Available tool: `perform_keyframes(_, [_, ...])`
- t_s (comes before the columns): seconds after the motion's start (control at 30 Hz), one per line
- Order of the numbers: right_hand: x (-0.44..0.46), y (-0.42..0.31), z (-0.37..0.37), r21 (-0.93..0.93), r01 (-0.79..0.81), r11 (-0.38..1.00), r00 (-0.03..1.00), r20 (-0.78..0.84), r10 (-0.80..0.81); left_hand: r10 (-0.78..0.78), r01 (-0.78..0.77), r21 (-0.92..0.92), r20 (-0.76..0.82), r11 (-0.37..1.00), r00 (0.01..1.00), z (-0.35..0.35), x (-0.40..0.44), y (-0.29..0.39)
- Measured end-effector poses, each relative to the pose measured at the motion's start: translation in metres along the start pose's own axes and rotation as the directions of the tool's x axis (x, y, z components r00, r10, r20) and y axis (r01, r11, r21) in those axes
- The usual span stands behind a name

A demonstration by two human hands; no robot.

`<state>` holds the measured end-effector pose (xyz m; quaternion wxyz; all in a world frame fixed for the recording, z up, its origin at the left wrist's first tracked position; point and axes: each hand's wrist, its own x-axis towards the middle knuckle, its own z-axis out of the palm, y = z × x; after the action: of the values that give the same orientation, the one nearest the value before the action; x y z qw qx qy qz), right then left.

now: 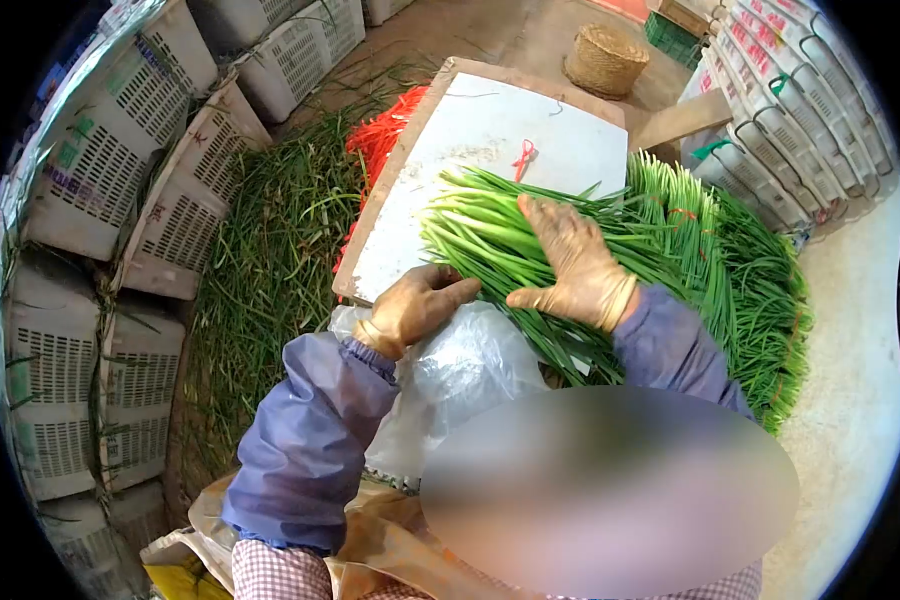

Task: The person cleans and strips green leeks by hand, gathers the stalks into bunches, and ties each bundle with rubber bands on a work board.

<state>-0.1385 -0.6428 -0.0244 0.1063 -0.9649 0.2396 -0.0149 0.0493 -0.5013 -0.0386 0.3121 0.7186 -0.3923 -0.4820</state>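
Observation:
A loose pile of garlic chives (490,225), pale at the stem ends and dark green along the leaves, lies across a white board (420,215). My right hand (570,260), in a stained thin glove, rests flat on the pile with its thumb spread away. At the board's near edge, my left hand (415,305) is gloved too, with curled fingers and the thumb beside the chives' lower edge. What those fingers pinch, if anything, is hidden. A red tie (524,156) lies on the board just beyond the pile.
Tied chive bundles (685,215) stand right of the board. Red strips (388,128) hang at its left edge, above scattered leaf trimmings (280,255). Clear plastic (470,365) covers my lap. Crates (110,150) line the left; more crates (800,100) stack at right. A woven stool (606,60) stands behind.

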Motion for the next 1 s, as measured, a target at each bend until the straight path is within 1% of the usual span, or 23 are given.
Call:
perform_keyframes(0.07, [-0.004,-0.026,0.007,-0.180,-0.109,0.978,0.994,-0.011,0.108,-0.022,0.039,-0.238,0.075,0.970,0.997,0.003,0.014,-0.012])
perform_keyframes(0.13, [-0.006,-0.035,0.032,-0.255,-0.159,0.954,0.980,-0.155,0.122,-0.017,0.038,-0.277,0.078,0.960,0.997,0.006,0.022,-0.018])
perform_keyframes(0.2, [-0.005,-0.034,0.038,-0.334,-0.169,0.927,0.980,-0.155,0.123,-0.016,0.042,-0.312,0.084,0.949,0.996,0.007,0.023,-0.022])
perform_keyframes(0.27, [0.003,-0.023,0.024,-0.235,-0.129,0.963,0.989,-0.099,0.108,0.018,-0.005,-0.284,0.041,0.959,0.999,0.004,0.014,-0.016])
perform_keyframes(0.3, [0.006,-0.017,0.022,-0.179,-0.098,0.979,0.988,-0.135,0.074,0.025,-0.020,-0.155,0.028,0.988,0.999,-0.003,0.006,-0.009])
perform_keyframes(0.33, [0.013,-0.006,0.022,-0.178,-0.108,0.978,0.992,-0.077,0.096,0.075,-0.079,-0.082,-0.057,0.994,0.996,-0.007,0.002,-0.008])
perform_keyframes(0.37, [0.017,0.000,0.023,-0.135,-0.084,0.987,0.994,-0.079,0.074,0.195,-0.177,0.108,-0.191,0.978,0.962,-0.012,-0.001,-0.007])
perform_keyframes(0.4, [0.020,0.005,0.024,-0.090,-0.060,0.994,0.995,-0.084,0.052,0.332,-0.242,0.303,-0.294,0.922,0.896,-0.018,-0.004,-0.005])
perform_keyframes(0.43, [0.021,0.011,0.024,-0.088,-0.064,0.994,0.995,-0.081,0.057,0.536,-0.282,0.613,-0.277,0.738,0.798,-0.023,-0.006,0.006])
perform_keyframes(0.47, [0.022,0.015,0.025,-0.047,-0.039,0.998,0.995,-0.091,0.034,0.707,-0.254,0.848,-0.183,0.465,0.684,-0.030,-0.006,0.017])
perform_keyframes(0.5, [0.023,0.017,0.027,-0.007,-0.013,1.000,0.995,-0.102,0.012,0.803,-0.292,0.912,-0.066,0.290,0.592,-0.031,-0.002,0.024])
perform_keyframes(0.6, [0.024,0.021,0.029,0.028,0.017,0.999,0.992,-0.126,-0.014,0.758,-0.333,0.942,0.243,-0.036,0.605,-0.015,0.023,0.039])
perform_keyframes(0.63, [0.024,0.023,0.027,0.032,0.031,0.999,0.993,-0.115,-0.027,0.759,-0.339,0.940,0.246,-0.036,0.603,-0.009,0.037,0.034])
perform_keyframes(0.67, [0.022,0.021,0.028,0.034,0.024,0.999,0.993,-0.113,-0.020,0.744,-0.388,0.921,0.292,-0.049,0.600,-0.002,0.051,0.028])
perform_keyframes(0.7, [0.021,0.019,0.031,-0.021,0.000,1.000,0.986,-0.165,-0.004,0.729,-0.435,0.898,0.338,-0.061,0.595,0.001,0.063,0.021])
perform_keyframes(0.73, [0.018,0.017,0.033,-0.076,-0.028,0.997,0.976,-0.216,0.011,0.729,-0.444,0.894,0.343,-0.060,0.592,0.002,0.070,0.022])
perform_keyframes(0.77, [0.013,0.007,0.025,-0.198,-0.077,0.977,0.972,-0.232,0.029,0.740,-0.447,0.894,0.322,-0.032,0.591,0.000,0.075,0.020])
perform_keyframes(0.8, [0.006,-0.006,0.016,-0.195,-0.084,0.977,0.973,-0.228,0.039,0.750,-0.450,0.893,0.300,-0.005,0.589,-0.001,0.079,0.019])
perform_keyframes(0.87, [-0.002,-0.027,0.004,-0.248,-0.050,0.968,0.916,-0.396,-0.054,0.744,-0.438,0.899,0.296,-0.004,0.600,-0.003,0.083,0.016])
perform_keyframes(0.9, [-0.001,-0.026,0.011,-0.251,0.219,0.943,0.822,-0.473,-0.317,0.767,-0.419,0.907,0.301,-0.046,0.567,-0.003,0.084,0.014])
perform_keyframes(0.93, [0.001,-0.034,0.017,-0.247,0.221,0.944,0.823,-0.471,-0.316,0.790,-0.401,0.911,0.312,-0.091,0.528,-0.003,0.086,0.013])
perform_keyframes(0.97, [0.002,-0.049,0.024,-0.157,0.284,0.946,0.923,-0.222,-0.314,0.756,-0.444,0.896,0.307,-0.024,0.578,-0.003,0.080,0.020])
perform_keyframes(1.0, [0.006,-0.059,0.031,-0.057,0.313,0.948,0.949,0.043,-0.311,0.759,-0.449,0.893,0.312,-0.028,0.572,-0.003,0.077,0.024])
